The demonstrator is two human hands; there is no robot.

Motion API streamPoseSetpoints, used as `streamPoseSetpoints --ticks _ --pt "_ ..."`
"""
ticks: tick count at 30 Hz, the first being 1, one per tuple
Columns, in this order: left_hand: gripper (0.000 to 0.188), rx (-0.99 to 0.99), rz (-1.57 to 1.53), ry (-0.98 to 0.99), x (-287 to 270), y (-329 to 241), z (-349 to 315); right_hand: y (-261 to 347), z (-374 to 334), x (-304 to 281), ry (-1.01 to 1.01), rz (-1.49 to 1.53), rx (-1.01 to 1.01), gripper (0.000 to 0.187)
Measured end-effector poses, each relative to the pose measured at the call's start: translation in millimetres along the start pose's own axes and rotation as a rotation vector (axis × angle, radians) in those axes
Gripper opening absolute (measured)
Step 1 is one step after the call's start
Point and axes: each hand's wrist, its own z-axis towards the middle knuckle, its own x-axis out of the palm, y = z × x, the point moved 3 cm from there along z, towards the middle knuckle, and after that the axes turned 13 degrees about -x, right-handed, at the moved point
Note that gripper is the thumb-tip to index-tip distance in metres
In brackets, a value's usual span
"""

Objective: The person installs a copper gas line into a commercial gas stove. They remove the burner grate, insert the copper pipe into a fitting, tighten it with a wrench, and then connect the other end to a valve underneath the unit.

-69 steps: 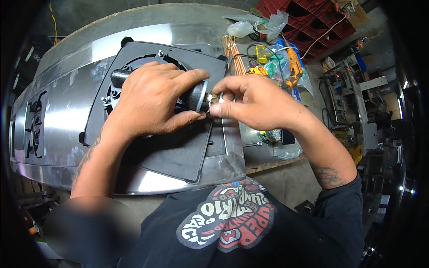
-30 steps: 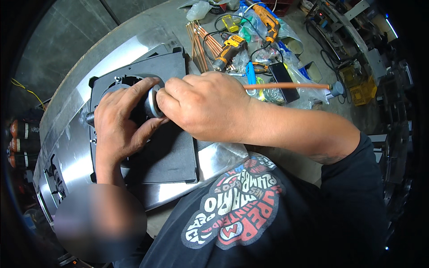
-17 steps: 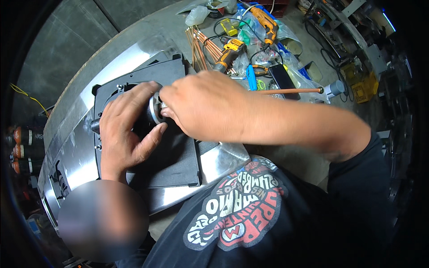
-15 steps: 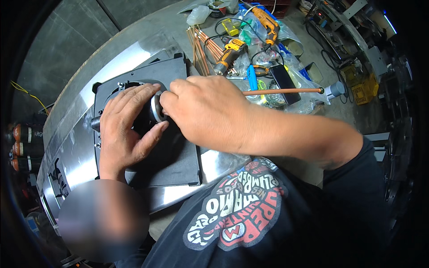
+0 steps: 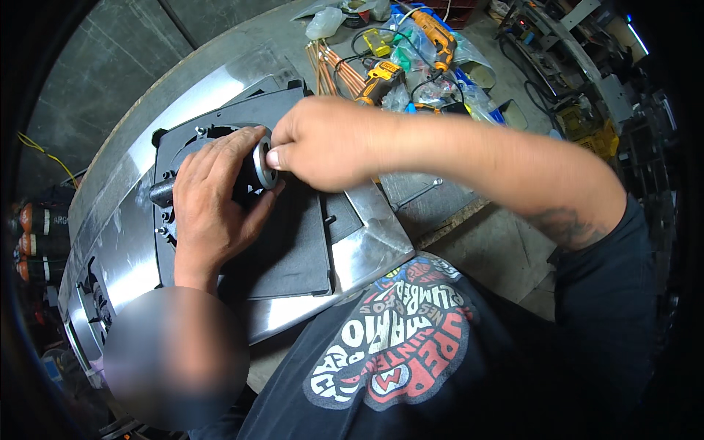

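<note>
Head view: I see the black cylinder (image 5: 248, 169) on a black panel (image 5: 293, 253), my left hand (image 5: 218, 194) half-curled around it. My right hand (image 5: 323, 143) bunches its fingers at the pale rim (image 5: 259, 166); what they grip I can't tell. Outward: shiny metal sheet (image 5: 374, 249), grey counter (image 5: 411, 186), copper rods (image 5: 334, 66), drill (image 5: 378, 79), concrete floor (image 5: 506, 271).

Ring (image 5: 259, 167) between left hand (image 5: 213, 191) and right hand (image 5: 326, 143) left of centre, plate (image 5: 297, 249) beneath them on a sheet (image 5: 374, 249), rods (image 5: 345, 66) upper centre, power tools (image 5: 438, 33) to their right, what look like cylinders (image 5: 28, 243) at left edge
</note>
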Motion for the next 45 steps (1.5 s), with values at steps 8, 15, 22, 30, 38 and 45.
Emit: streamPoseSetpoints --ticks 8,15,22,30,38,45 --pt "0.06 -0.019 0.013 -0.02 -3.4 -3.3 -1.7 2.4 -6.7 -10.3 -0.044 0.02 0.031 0.023" --pt "0.06 -0.038 -0.027 -0.048 1.9 -0.5 -1.0 12.2 -26.9 12.0 -0.315 -0.378 -0.317 0.013" --pt "0.067 -0.048 0.081 -0.031 -0.8 -7.1 -2.2 -8.6 -5.1 4.0 -0.174 0.045 -0.17 0.025" --pt "0.061 -0.016 0.0 -0.031 0.8 -0.9 -0.1 -10.6 2.8 -10.3 0.166 0.53 0.271 0.026" --pt "0.064 -0.061 0.065 -0.027 -0.8 -5.7 -1.0 17.6 -25.7 13.1 -0.291 -0.403 -0.277 0.014" --pt "0.065 -0.044 0.032 -0.024 -0.2 -3.8 -1.4 0.2 -13.3 8.5 -0.228 -0.23 -0.288 0.015"
